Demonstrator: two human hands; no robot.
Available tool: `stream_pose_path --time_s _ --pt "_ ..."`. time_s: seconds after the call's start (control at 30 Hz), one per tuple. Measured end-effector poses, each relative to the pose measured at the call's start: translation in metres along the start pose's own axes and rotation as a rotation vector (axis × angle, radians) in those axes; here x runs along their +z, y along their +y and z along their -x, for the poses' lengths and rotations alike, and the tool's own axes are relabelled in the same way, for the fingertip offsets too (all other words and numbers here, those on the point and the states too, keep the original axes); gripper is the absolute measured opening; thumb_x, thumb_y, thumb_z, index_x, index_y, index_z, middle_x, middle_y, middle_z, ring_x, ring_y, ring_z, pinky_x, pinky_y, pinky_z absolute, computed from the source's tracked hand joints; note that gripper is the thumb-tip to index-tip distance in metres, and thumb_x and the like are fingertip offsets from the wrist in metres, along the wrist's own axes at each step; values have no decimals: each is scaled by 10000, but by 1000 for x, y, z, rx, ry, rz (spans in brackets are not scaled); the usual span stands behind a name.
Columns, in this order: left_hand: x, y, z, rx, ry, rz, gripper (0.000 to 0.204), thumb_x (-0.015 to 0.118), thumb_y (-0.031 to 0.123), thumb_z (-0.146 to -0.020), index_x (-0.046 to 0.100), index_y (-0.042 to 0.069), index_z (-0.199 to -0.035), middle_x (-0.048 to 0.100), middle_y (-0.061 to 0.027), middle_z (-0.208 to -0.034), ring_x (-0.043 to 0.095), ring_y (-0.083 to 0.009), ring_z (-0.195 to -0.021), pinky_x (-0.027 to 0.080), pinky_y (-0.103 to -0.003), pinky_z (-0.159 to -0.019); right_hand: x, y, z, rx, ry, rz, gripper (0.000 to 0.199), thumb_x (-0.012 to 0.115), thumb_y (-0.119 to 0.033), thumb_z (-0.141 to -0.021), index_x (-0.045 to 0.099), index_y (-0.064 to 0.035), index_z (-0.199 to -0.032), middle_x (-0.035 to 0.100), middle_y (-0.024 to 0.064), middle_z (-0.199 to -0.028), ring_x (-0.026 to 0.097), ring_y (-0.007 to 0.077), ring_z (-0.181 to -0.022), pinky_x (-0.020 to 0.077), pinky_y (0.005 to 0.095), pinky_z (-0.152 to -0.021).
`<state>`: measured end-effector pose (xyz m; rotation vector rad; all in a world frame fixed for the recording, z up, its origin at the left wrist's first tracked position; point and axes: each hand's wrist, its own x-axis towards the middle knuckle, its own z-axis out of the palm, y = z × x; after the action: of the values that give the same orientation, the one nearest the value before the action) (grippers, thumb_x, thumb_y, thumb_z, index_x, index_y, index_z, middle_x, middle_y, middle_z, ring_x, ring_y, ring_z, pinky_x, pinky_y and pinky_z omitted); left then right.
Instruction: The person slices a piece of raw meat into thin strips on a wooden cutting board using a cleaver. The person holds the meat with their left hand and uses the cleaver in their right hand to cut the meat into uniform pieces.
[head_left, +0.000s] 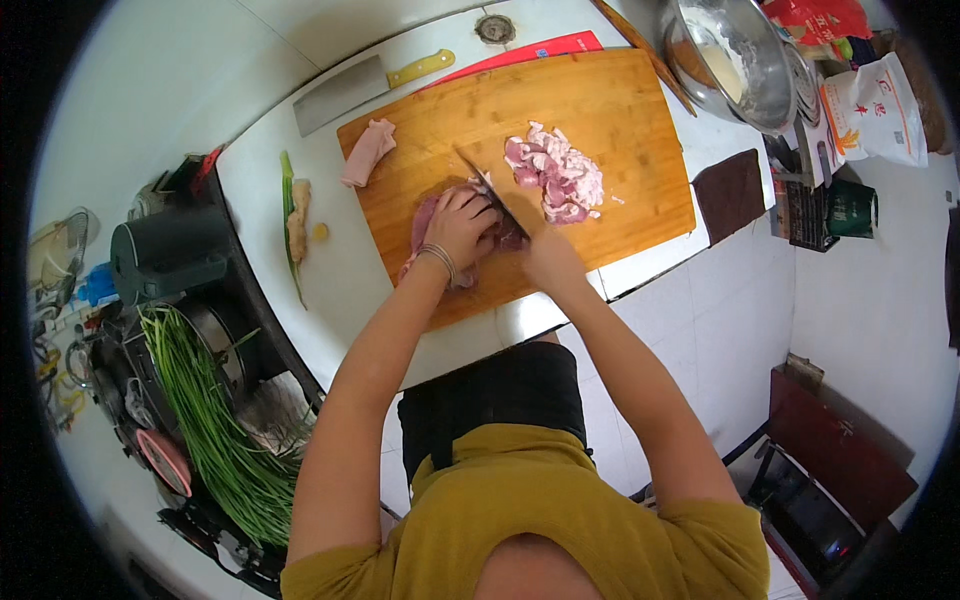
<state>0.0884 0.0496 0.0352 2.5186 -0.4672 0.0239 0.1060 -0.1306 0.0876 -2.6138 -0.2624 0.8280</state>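
the left hand (462, 224) presses curled fingers onto a slab of raw pork (428, 222) near the front of the wooden cutting board (610, 110). the right hand (548, 262) is closed around a knife (492, 194) beside those knuckles. the meat looks soft, wet and slippery (best pinned from above); cut pieces (556, 176) lie just beyond.

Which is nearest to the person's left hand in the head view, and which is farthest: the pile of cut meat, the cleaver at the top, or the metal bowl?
From the left hand:
1. Pile of cut meat, just to its right on the cutting board.
2. Cleaver, off the board, upper left.
3. Metal bowl, far upper right.
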Motion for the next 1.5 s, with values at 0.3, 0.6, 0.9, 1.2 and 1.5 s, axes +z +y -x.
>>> stream_pose_path --time_s 0.3,0.6,0.9,1.2,1.5 --pt "-1 -3 -2 15 26 -2 330 699 175 -612 658 131 -937 583 -20 -1068 471 -253 -1113 329 -420 -1025 31 20 17 70 74 33 238 526 -99 -793 607 62 -949 640 271 -895 634 413 -867 500 486 -803" --pt "-2 -3 -1 -3 39 -5 312 697 167 -606 657 137 -914 581 -29 -1037 473 -254 -1109 341 -413 -1007 36 24 -15 -119 26 -15 321 506 -181 -864 554 35 -1096 603 281 -1044 603 426 -953 473 515 -826" --pt "4 -1 0 -35 49 -42 312 710 166 -606 657 141 -912 583 -26 -1017 476 -251 -1118 339 -410 -1004 3 -23 -56 123 -215 -19 453 465 -433 -920 508 -99 -1223 598 241 -1077 571 439 -985 457 530 -834" --pt "4 1 -1 -17 49 -22 275 705 182 -618 661 137 -886 584 -25 -1008 480 -236 -1100 345 -403 -998 6 -20 -31 56 0 -118 370 461 -355 -933 517 -109 -1204 597 296 -973 587 456 -848 473 515 -731" --pt "1 -2 1 -11 59 -32 272 698 187 -625 662 142 -891 584 -19 -1009 483 -230 -1101 352 -399 -988 26 14 14 -101 259 -91 422 388 -411 -950 644 -84 -1025 642 233 -928 612 450 -845 488 528 -741"
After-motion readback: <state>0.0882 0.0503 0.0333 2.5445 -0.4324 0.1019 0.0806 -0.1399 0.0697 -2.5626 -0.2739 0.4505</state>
